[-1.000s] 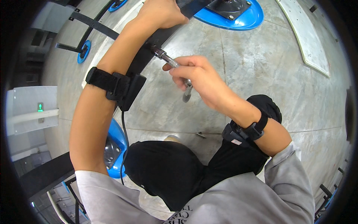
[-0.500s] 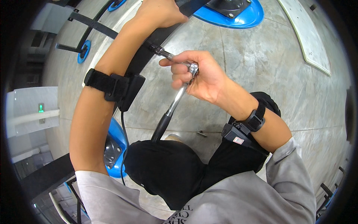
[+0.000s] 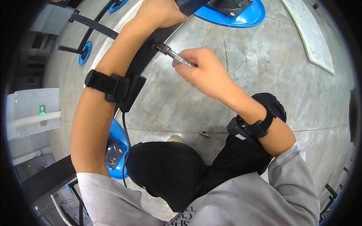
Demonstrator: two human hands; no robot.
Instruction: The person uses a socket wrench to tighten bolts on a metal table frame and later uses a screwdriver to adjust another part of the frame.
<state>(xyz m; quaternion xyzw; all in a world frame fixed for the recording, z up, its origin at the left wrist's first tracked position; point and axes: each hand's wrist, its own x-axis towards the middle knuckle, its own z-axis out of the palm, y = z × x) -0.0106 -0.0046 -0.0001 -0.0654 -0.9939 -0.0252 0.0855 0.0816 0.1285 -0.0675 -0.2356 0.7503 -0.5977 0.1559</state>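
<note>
My right hand [image 3: 203, 71] is closed around a chrome ratchet wrench [image 3: 180, 59]; its handle is hidden behind the hand. The dark socket [image 3: 161, 47] at the wrench's far end meets the side of a black metal beam [image 3: 140, 62], which slants across the upper left. What sits inside the socket does not show. Up the beam, at the top edge of the view, my left hand [image 3: 160, 14] is wrapped over it, its thumb along the near side and most of its fingers out of sight.
Blue oval foot plates with black brackets stand at the top [image 3: 241, 15] and lower left [image 3: 118, 150]. A white panel [image 3: 311, 37] lies on the grey floor at the upper right. Close to my shoe is a small metal piece [image 3: 204, 134]. A cable [image 3: 124, 150] hangs from my left forearm.
My right hand has turned over, from palm side showing to its back showing. The wrench's long handle, which pointed down toward my knee, has swung out of sight. My left hand stays put.
</note>
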